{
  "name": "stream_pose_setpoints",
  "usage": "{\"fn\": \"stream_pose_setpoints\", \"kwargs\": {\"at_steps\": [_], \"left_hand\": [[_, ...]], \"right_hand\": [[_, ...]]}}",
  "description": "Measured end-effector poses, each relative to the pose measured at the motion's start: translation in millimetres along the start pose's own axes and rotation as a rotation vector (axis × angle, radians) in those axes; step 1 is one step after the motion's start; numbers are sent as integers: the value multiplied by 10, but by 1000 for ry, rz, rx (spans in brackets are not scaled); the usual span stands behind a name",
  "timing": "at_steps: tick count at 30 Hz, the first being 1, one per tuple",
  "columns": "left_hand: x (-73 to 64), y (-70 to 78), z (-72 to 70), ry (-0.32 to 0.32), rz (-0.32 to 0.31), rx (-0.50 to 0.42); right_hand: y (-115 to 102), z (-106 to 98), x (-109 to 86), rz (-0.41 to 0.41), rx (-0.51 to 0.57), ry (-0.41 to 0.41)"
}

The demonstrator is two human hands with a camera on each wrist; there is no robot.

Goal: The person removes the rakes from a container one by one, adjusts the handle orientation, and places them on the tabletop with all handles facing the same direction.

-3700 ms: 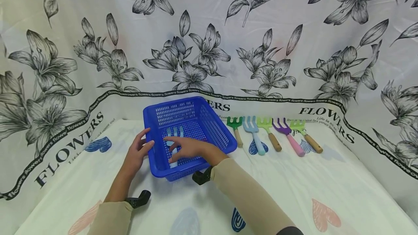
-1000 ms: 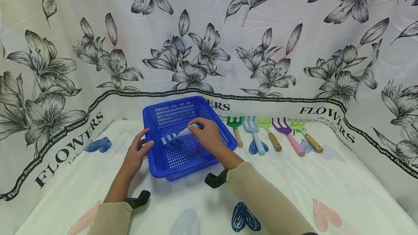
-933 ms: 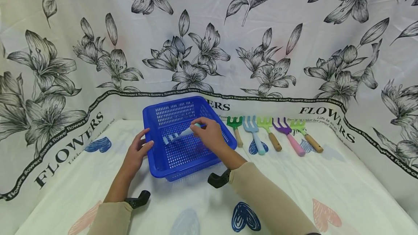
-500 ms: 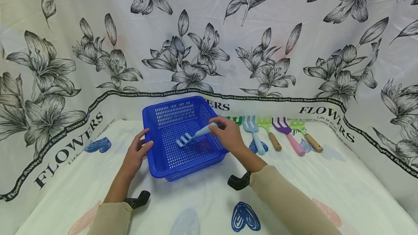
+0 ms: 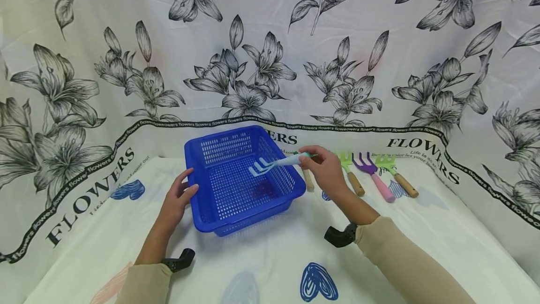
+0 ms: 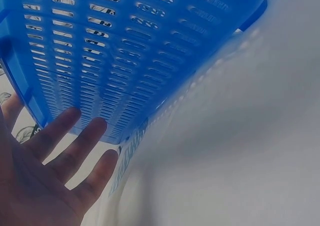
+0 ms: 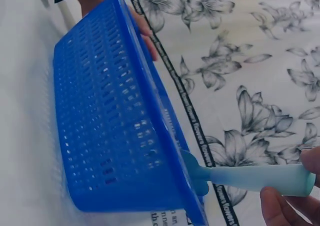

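Observation:
My right hand [image 5: 326, 170] pinches the handle end of a light blue hand fork [image 5: 288, 160] between thumb and fingers. The fork is tilted, its tines over the right part of the blue plastic basket [image 5: 244, 222] and its handle across the right rim. In the right wrist view, the fork's pale handle [image 7: 255, 178] runs from my fingertips to the basket's rim, where the head is partly hidden. At the basket's left rim is my left hand [image 5: 175, 198], thumb and a fingertip against it. The left wrist view has its other fingers [image 6: 75, 153] extended and spread beside the perforated wall.
To the right lies a row of hand forks: a light green one [image 5: 356, 184], a purple one with a pink handle [image 5: 381, 187] and another light green one [image 5: 405, 185]. A wooden handle [image 5: 308, 179] shows behind my right hand. Flowered cloth [image 5: 253, 83] hangs behind.
Earlier the light blue fork lay in the basket beneath my right hand. That hand has picked it up by the handle and moved right past the rim. My left hand stays put.

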State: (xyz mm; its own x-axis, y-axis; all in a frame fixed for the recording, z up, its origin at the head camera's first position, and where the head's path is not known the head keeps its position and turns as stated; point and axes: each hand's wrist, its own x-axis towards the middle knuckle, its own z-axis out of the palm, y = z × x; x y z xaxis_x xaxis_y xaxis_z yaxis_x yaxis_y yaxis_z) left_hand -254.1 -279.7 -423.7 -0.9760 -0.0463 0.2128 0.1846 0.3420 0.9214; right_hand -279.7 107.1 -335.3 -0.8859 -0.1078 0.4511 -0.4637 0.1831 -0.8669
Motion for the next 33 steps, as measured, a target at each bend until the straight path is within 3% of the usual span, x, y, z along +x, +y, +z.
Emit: {"fn": "stream_pose_setpoints", "kwargs": {"at_steps": [11,17,25,33], "left_hand": [[-10,-2,11,8,-13,19],[-5,14,16,6,-7,26],[-16,4,19,7,-8,22],[-14,8,16,9,-19,22]], "right_hand": [[-78,-378,-61,49,-20,56],[6,-566,-63,80,72,73],[-4,-787,-102,39,160,130],[62,-995,-155,96,243,168]]}}
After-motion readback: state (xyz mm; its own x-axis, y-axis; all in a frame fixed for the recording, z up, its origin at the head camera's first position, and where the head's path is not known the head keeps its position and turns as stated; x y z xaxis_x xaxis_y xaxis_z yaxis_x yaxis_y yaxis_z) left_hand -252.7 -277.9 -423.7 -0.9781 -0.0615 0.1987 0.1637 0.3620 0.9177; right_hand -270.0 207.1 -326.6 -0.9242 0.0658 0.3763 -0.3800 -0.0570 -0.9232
